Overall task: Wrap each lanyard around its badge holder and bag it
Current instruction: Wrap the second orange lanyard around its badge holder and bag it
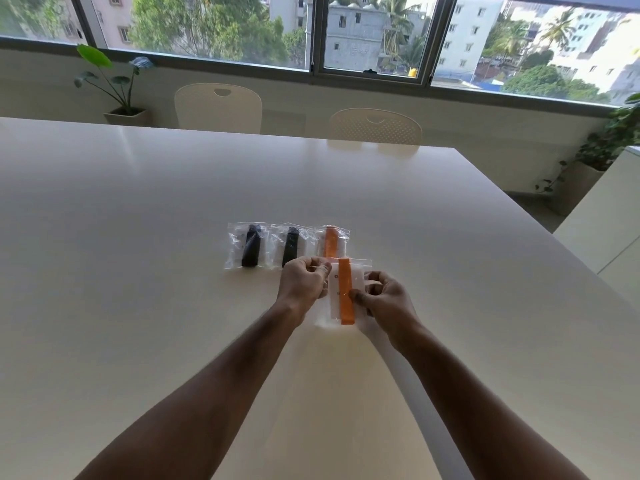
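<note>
Both hands over the desk (138,209), forearms reaching in from the near edge. Left hand (304,280) pinches the top left corner of a clear bag (360,271); right hand (388,296) pinches the bag's right side, thumb on the orange lanyard (346,289) wrapped around the white badge holder (334,299) inside. Just beyond, three filled bags lie in a row on the desk: two with black lanyards (250,244) (290,245), one with orange (330,241). Farther off, two white chairs (218,107) (375,126), potted plant (117,84), windows (374,32).
</note>
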Demonstrator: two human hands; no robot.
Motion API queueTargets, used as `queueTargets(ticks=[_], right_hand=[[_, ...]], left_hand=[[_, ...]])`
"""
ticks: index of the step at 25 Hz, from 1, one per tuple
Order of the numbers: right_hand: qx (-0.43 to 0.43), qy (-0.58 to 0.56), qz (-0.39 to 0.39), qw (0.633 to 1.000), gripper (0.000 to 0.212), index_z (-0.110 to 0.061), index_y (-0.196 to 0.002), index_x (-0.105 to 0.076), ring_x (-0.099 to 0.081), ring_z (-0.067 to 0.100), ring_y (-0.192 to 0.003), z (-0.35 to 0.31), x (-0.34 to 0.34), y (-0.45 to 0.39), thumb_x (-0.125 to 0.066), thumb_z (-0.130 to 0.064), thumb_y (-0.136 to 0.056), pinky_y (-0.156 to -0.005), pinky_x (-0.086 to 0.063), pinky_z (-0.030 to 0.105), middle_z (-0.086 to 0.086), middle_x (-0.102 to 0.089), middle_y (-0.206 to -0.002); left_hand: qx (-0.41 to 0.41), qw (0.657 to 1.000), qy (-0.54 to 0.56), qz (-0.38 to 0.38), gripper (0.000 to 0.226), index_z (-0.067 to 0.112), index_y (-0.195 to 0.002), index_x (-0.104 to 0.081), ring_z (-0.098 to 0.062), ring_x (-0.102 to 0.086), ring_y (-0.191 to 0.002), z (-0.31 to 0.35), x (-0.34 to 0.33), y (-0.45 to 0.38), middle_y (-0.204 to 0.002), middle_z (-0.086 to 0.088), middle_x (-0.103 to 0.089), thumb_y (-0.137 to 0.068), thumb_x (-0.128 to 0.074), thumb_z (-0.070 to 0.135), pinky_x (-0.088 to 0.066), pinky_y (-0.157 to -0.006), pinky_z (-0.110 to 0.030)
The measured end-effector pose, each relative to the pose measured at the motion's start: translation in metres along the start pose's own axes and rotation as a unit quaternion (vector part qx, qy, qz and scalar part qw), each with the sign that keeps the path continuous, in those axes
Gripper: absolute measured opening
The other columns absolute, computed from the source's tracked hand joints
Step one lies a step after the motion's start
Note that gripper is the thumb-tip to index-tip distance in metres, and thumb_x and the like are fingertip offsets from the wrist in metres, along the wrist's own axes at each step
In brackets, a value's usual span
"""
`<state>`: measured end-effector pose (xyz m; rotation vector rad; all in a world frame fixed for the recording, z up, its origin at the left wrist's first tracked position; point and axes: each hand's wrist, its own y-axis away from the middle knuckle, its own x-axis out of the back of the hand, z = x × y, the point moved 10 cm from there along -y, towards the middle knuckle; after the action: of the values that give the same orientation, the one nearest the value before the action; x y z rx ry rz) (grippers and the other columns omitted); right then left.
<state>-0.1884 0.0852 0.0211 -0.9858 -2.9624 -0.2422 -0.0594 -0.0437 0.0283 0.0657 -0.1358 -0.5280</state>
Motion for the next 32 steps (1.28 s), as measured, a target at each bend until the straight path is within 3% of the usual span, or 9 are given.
queueTargets(ticks=[4,7,11,17,20,22,26,30,32], right_hand=[[0.009,-0.009,0.036,0.999,0.028,-0.011,-0.115,-0.057,-0.075,0.023,-0.084,-0.015,0.022,-0.023,-0.071,-0.012,-0.090,-0.067,-0.061,0.032,0.016,-0.072,-0.100],[0.019,-0.010,0.091,0.996,0.018,-0.014,-0.104,-0.059,-0.073,0.023,-0.084,-0.033,0.042,-0.047,-0.071,-0.011,-0.091,-0.073,-0.062,0.037,0.016,-0.072,-0.101],[0.018,0.033,0.147,0.988,0.026,-0.010,-0.113,-0.060,-0.071,0.027,-0.093,-0.039,0.064,-0.086,-0.072,-0.014,-0.090,-0.084,-0.062,0.045,0.017,-0.070,-0.107],[-0.018,0.064,0.166,0.984,0.039,-0.006,-0.110,-0.063,-0.073,0.030,-0.090,-0.019,0.066,-0.117,-0.082,-0.014,-0.076,-0.082,-0.062,0.050,0.017,-0.071,-0.103],[-0.013,0.125,0.180,0.976,0.045,-0.011,-0.110,-0.063,-0.071,0.026,-0.090,-0.016,0.063,-0.121,-0.082,-0.024,-0.072,-0.081,-0.061,0.040,0.012,-0.071,-0.101],[0.002,0.209,0.191,0.959,0.039,-0.012,-0.109,-0.064,-0.068,0.027,-0.094,-0.020,0.062,-0.118,-0.077,-0.027,-0.077,-0.076,-0.052,0.031,0.010,-0.070,-0.101],[0.027,0.321,0.198,0.926,0.045,-0.008,-0.123,-0.063,-0.062,0.035,-0.112,-0.026,0.058,-0.116,-0.066,-0.033,-0.086,-0.091,-0.051,0.037,0.016,-0.069,-0.116],[0.001,0.320,0.209,0.924,0.041,-0.010,-0.116,-0.065,-0.062,0.036,-0.113,-0.027,0.066,-0.115,-0.067,-0.038,-0.086,-0.090,-0.048,0.036,0.016,-0.070,-0.117],[-0.016,0.299,0.214,0.930,0.048,-0.009,-0.122,-0.063,-0.061,0.034,-0.117,-0.027,0.073,-0.114,-0.070,-0.038,-0.086,-0.095,-0.048,0.037,0.015,-0.068,-0.124]], left_hand=[[-0.038,0.998,-0.043,-0.016,0.034,0.012,-0.128,-0.056,-0.020,-0.071,-0.094,0.024,-0.014,-0.020,-0.103,-0.006,-0.069,-0.096,-0.064,0.011,-0.063,-0.082,-0.036],[-0.058,0.995,-0.079,-0.001,0.040,0.014,-0.130,-0.056,-0.021,-0.071,-0.098,0.038,-0.023,-0.037,-0.105,-0.005,-0.071,-0.091,-0.066,0.009,-0.061,-0.088,-0.043],[-0.084,0.988,-0.132,-0.019,0.043,0.011,-0.136,-0.055,-0.018,-0.068,-0.107,0.047,-0.041,-0.044,-0.118,-0.005,-0.070,-0.094,-0.064,0.008,-0.059,-0.091,-0.033],[-0.101,0.980,-0.170,-0.037,0.039,0.009,-0.133,-0.058,-0.016,-0.066,-0.112,0.045,-0.052,-0.045,-0.122,-0.005,-0.069,-0.095,-0.063,0.006,-0.054,-0.090,-0.022],[-0.095,0.981,-0.164,-0.029,0.036,0.009,-0.129,-0.062,-0.016,-0.067,-0.110,0.043,-0.046,-0.049,-0.117,-0.005,-0.071,-0.093,-0.065,0.008,-0.055,-0.098,-0.029],[-0.094,0.982,-0.161,-0.020,0.034,0.010,-0.126,-0.064,-0.014,-0.068,-0.106,0.041,-0.040,-0.051,-0.113,-0.003,-0.071,-0.092,-0.066,0.009,-0.056,-0.098,-0.033],[-0.105,0.980,-0.169,0.004,0.027,0.009,-0.120,-0.067,-0.011,-0.067,-0.100,0.046,-0.024,-0.050,-0.107,0.001,-0.071,-0.093,-0.065,0.010,-0.056,-0.095,-0.027],[-0.130,0.962,-0.228,0.069,0.028,0.008,-0.119,-0.069,-0.019,-0.069,-0.103,0.055,0.006,-0.052,-0.111,-0.007,-0.074,-0.092,-0.063,0.010,-0.056,-0.095,-0.032],[-0.137,0.952,-0.254,0.107,0.029,0.009,-0.118,-0.069,-0.023,-0.067,-0.107,0.056,0.026,-0.056,-0.115,-0.011,-0.071,-0.089,-0.064,0.009,-0.055,-0.097,-0.034]])
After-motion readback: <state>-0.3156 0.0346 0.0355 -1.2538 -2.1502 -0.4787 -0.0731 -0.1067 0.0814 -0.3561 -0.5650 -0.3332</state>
